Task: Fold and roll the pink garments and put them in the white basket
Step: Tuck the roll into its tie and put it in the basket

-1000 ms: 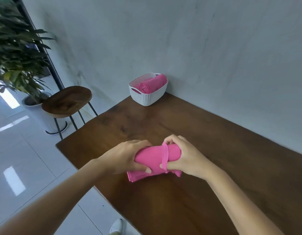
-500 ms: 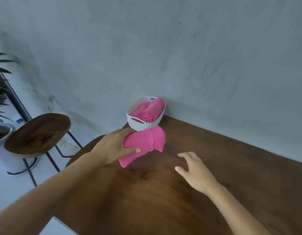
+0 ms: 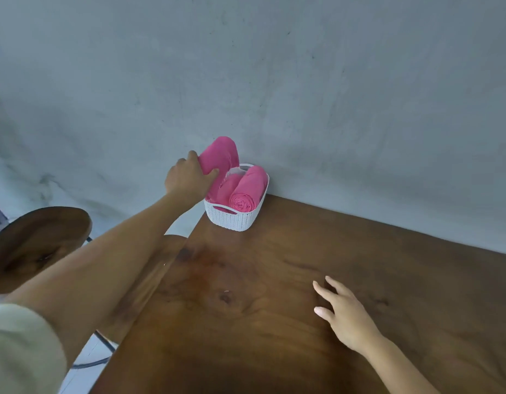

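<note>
My left hand [image 3: 189, 177] grips a rolled pink garment [image 3: 222, 155] and holds it tilted, its lower end dipping into the left side of the white basket [image 3: 234, 220]. The basket stands at the far corner of the wooden table [image 3: 274, 294], against the wall. Two more pink rolls lie inside it; the right one [image 3: 247, 190] shows its spiral end toward me. My right hand [image 3: 342, 314] rests over the table at the near right with fingers spread and nothing in it.
A grey wall [image 3: 303, 81] rises right behind the basket. A round wooden stool [image 3: 38, 245] stands off the table's left edge, under my left forearm. Pale floor shows at the lower left.
My left hand carried the pink roll from the table's middle up to the basket. My right hand let go of it and stayed back over the table. The view tilted toward the wall.
</note>
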